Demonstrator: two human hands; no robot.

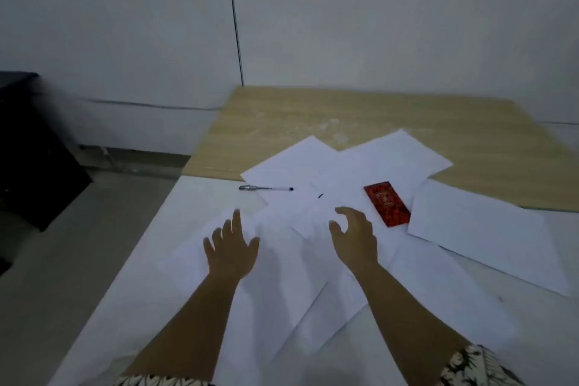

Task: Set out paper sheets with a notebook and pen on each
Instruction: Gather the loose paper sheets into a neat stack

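— What are the hands doing?
— The left hand (231, 246) lies flat with fingers spread on a paper sheet, holding nothing. The right hand (355, 236) hovers with fingers loosely curled over the overlapping paper sheets (369, 166), empty too.

— Where is the notebook?
— The red notebook (387, 204), small with a dark patterned cover, lies closed on a sheet just right of the right hand.

— And the pen?
— The pen (266, 188), clear-barrelled with a dark tip, lies left of the notebook, beyond the left hand, half on a sheet.

— What carries them?
— A surface (470, 135), wood-toned beyond the notebook, white nearer. Patterned sleeves (470, 367) show at the bottom.
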